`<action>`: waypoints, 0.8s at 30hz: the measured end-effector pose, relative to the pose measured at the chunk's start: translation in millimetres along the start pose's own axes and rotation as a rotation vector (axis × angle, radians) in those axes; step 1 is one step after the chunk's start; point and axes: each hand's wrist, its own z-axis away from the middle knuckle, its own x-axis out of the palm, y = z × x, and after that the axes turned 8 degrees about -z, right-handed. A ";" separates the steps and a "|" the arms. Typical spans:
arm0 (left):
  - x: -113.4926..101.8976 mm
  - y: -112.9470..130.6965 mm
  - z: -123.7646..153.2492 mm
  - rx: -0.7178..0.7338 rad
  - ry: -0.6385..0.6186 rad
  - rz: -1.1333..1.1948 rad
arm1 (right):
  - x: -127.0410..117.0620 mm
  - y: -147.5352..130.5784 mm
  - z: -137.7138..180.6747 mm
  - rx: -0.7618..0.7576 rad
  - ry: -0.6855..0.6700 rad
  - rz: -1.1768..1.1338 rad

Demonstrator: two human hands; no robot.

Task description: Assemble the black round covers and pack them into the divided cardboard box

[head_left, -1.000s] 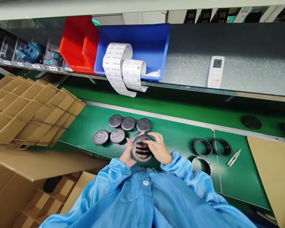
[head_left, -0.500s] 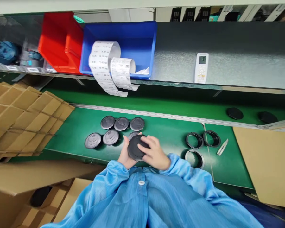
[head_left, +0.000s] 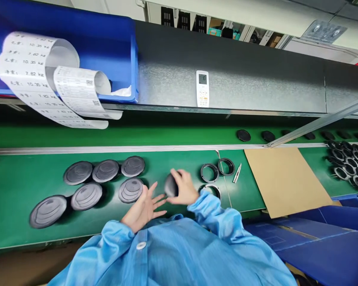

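My right hand grips a round black cap from its right side, tilted and a little blurred. Just left of it, my left hand is spread with the palm up and nothing in it. Several round black vent caps lie in two rows on the green bench to the left; the closest one is beside my left fingertips. Right of my right hand are three black rings, one partly behind my sleeve. A small knife-like tool rests beside them.
A cardboard sheet covers the bench at right, with a heap of black rings beyond it. Overhead, the shelf holds a white remote, a blue bin and label rolls. A slanted metal strut crosses at right.
The view has swung right. Earlier both hands were on the black cap; my left hand has let go and opened, while my right hand carries the cap away to the right.
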 end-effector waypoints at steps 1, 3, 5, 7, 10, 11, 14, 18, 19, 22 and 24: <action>-2.9 2.8 -1.8 0.000 0.015 -0.020 | -11.4 24.6 1.2 0.113 0.117 0.098; -12.0 6.9 -5.8 0.000 0.064 -0.044 | -33.8 75.9 6.9 0.327 0.277 0.284; -23.0 7.7 -10.4 -0.026 0.103 -0.050 | -49.8 120.4 15.5 0.437 0.295 0.417; -32.9 5.5 -15.7 -0.072 0.152 -0.056 | -55.0 149.9 23.1 0.432 0.229 0.484; -42.1 1.3 -25.3 -0.131 0.209 -0.064 | -44.0 165.1 21.5 0.379 0.190 0.493; -43.1 0.9 -28.9 -0.139 0.218 -0.063 | -36.9 164.2 16.2 0.377 0.206 0.484; -41.0 4.2 -39.9 -0.141 0.233 -0.062 | -11.6 149.6 -11.5 0.347 0.227 0.450; -36.0 13.0 -50.8 -0.131 0.265 -0.077 | 10.3 107.6 -57.4 0.172 0.136 0.369; -36.2 14.7 -52.6 -0.126 0.269 -0.081 | 10.6 94.8 -67.6 0.136 0.140 0.345; -41.2 17.8 -57.7 -0.101 0.307 -0.106 | 4.6 61.5 -90.2 0.069 0.240 0.273; -45.6 19.2 -62.9 -0.091 0.368 -0.158 | 7.1 49.9 -96.9 0.044 0.285 0.230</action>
